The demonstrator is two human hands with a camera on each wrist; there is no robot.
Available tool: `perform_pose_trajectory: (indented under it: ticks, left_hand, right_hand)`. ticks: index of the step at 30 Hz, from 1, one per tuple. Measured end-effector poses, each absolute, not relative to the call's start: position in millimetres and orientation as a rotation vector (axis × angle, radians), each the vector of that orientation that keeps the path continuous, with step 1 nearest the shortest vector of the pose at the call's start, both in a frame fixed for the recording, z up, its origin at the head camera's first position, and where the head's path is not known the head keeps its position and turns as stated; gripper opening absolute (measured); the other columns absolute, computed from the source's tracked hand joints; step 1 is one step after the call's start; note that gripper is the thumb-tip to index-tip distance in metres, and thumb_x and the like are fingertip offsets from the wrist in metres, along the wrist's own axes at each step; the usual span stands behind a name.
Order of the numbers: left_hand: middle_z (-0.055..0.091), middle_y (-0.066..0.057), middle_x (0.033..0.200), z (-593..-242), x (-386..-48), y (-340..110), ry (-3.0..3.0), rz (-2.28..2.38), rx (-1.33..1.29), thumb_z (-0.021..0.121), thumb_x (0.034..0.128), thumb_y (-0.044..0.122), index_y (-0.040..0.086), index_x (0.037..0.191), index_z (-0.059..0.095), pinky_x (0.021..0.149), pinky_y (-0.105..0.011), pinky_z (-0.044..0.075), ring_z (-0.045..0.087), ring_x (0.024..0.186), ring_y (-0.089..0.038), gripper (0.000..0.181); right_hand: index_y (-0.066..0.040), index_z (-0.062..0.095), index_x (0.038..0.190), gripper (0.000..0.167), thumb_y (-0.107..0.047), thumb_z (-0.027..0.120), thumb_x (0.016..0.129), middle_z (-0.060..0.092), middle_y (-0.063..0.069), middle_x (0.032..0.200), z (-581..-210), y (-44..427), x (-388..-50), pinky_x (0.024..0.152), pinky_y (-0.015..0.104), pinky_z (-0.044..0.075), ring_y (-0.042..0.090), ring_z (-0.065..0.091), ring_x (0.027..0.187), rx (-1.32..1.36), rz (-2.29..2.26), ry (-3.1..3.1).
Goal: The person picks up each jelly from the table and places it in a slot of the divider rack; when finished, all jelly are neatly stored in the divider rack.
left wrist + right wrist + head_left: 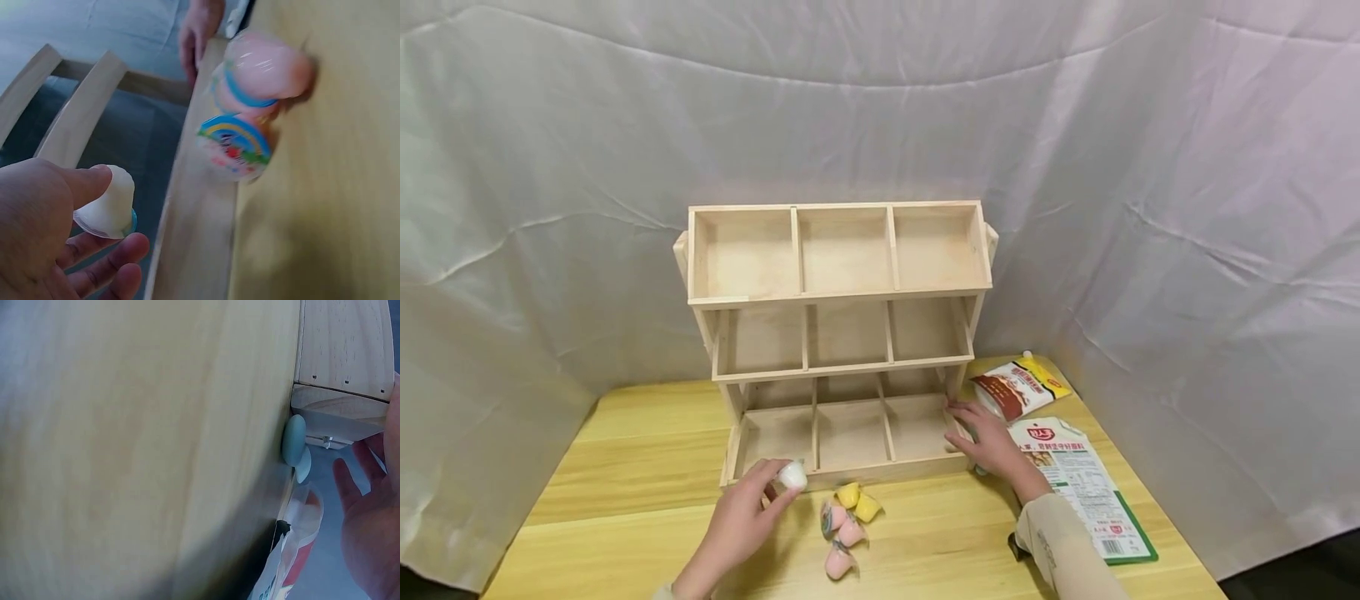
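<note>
A small white jelly cup (792, 476) is pinched between the thumb and fingers of my left hand (741, 517), at the front left of a wooden three-tier rack (850, 292). The left wrist view shows the white cup (111, 203) with a blue-edged lid. My right hand (992, 442) touches the right side wall of the bottom tier, fingers extended; in the right wrist view the hand (375, 519) is partly cut off by the frame edge. Pink jelly cups (839, 561) and yellow jelly cups (867, 507) lie on the table before the rack.
Right of the rack lie a red, white and yellow spouted pouch (1022, 387) and a flat white-green package (1082, 492). Pale green rounded pieces (294, 440) sit by the rack's corner. Grey curtains (835, 125) enclose the wooden table (625, 450).
</note>
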State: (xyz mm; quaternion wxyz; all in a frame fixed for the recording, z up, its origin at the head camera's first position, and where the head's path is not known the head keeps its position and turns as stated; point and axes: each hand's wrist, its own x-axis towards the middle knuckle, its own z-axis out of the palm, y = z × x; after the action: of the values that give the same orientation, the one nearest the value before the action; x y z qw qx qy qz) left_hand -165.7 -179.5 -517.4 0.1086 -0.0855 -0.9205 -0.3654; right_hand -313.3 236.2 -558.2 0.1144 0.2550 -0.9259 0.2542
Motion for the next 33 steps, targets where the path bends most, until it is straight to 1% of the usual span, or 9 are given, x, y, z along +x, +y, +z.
perform_pose_trajectory:
  ticks: [2,5,11,17,22,26,29,31,33]
  left_hand:
    - [0.066,0.009,0.098,-515.3,-169.8,-180.0,-2.677,-1.096,-0.254,0.080,0.0916,0.020,0.015,0.125,0.070,0.057,-0.019,0.045,0.052,0.070,0.004,0.036]
    - [0.065,0.007,0.096,-513.7,-175.8,-180.0,-2.657,-1.114,-0.256,0.078,0.0930,0.022,0.014,0.127,0.069,0.058,-0.019,0.047,0.052,0.071,0.003,0.037]
    - [0.063,0.006,0.092,-511.9,-187.7,-178.6,-2.661,-1.114,-0.230,0.076,0.0952,0.024,0.011,0.129,0.068,0.059,-0.020,0.047,0.054,0.072,-0.001,0.037]
    - [0.066,0.001,0.097,-512.8,-198.5,-178.9,-2.605,-1.114,-0.241,0.076,0.0950,0.020,0.008,0.127,0.067,0.060,-0.021,0.049,0.058,0.074,-0.004,0.036]
    - [0.068,-0.005,0.101,-516.6,-209.2,-181.0,-2.534,-1.136,-0.278,0.075,0.0950,0.013,0.002,0.125,0.067,0.065,-0.021,0.054,0.065,0.083,-0.013,0.032]
    - [0.068,-0.008,0.104,-520.9,-216.7,-183.4,-2.486,-1.240,-0.270,0.073,0.0963,0.008,-0.001,0.122,0.066,0.077,-0.027,0.062,0.071,0.095,-0.024,0.028]
    - [0.067,-0.012,0.110,-522.8,-219.9,-184.9,-2.475,-1.357,-0.235,0.070,0.0986,0.007,-0.002,0.124,0.064,0.084,-0.031,0.063,0.071,0.103,-0.031,0.028]
    - [0.066,-0.015,0.113,-523.7,-221.3,-185.8,-2.469,-1.454,-0.197,0.068,0.1004,0.008,-0.002,0.127,0.062,0.085,-0.031,0.062,0.069,0.107,-0.032,0.029]
    - [0.066,-0.018,0.117,-524.7,-222.7,-187.2,-2.458,-1.570,-0.142,0.066,0.1017,0.010,-0.002,0.127,0.060,0.085,-0.029,0.061,0.068,0.108,-0.028,0.029]
  right_hand:
    - [-0.006,0.064,0.139,0.051,-0.032,0.073,0.097,0.060,0.015,0.144,-558.3,236.4,-312.6,0.111,0.062,0.045,0.039,0.055,0.134,0.748,0.749,-2.711]
    - [-0.006,0.064,0.139,0.051,-0.032,0.073,0.096,0.060,0.015,0.144,-558.6,236.5,-312.2,0.111,0.062,0.045,0.039,0.055,0.134,0.748,0.756,-2.710]
    - [-0.005,0.064,0.139,0.051,-0.031,0.073,0.097,0.060,0.015,0.144,-560.8,236.0,-312.7,0.111,0.062,0.045,0.039,0.055,0.135,0.747,0.758,-2.710]
    - [-0.005,0.064,0.139,0.050,-0.031,0.073,0.097,0.060,0.015,0.144,-560.6,235.8,-312.3,0.110,0.062,0.045,0.039,0.055,0.134,0.750,0.760,-2.706]
    - [-0.005,0.064,0.139,0.050,-0.031,0.073,0.097,0.060,0.015,0.143,-558.3,235.6,-311.9,0.110,0.062,0.046,0.039,0.055,0.134,0.748,0.753,-2.703]
    - [-0.005,0.064,0.139,0.050,-0.031,0.073,0.097,0.060,0.015,0.144,-557.2,235.7,-311.8,0.110,0.062,0.046,0.038,0.055,0.134,0.750,0.753,-2.699]
    - [-0.005,0.064,0.139,0.050,-0.031,0.073,0.097,0.060,0.016,0.144,-555.8,235.5,-310.9,0.110,0.062,0.046,0.039,0.056,0.133,0.754,0.765,-2.699]
    - [-0.005,0.064,0.139,0.050,-0.031,0.074,0.096,0.060,0.016,0.144,-555.0,235.5,-310.2,0.109,0.062,0.046,0.039,0.056,0.133,0.756,0.773,-2.698]
    - [-0.005,0.064,0.138,0.050,-0.031,0.074,0.096,0.060,0.016,0.144,-554.5,235.7,-310.0,0.110,0.062,0.046,0.039,0.056,0.133,0.755,0.776,-2.699]
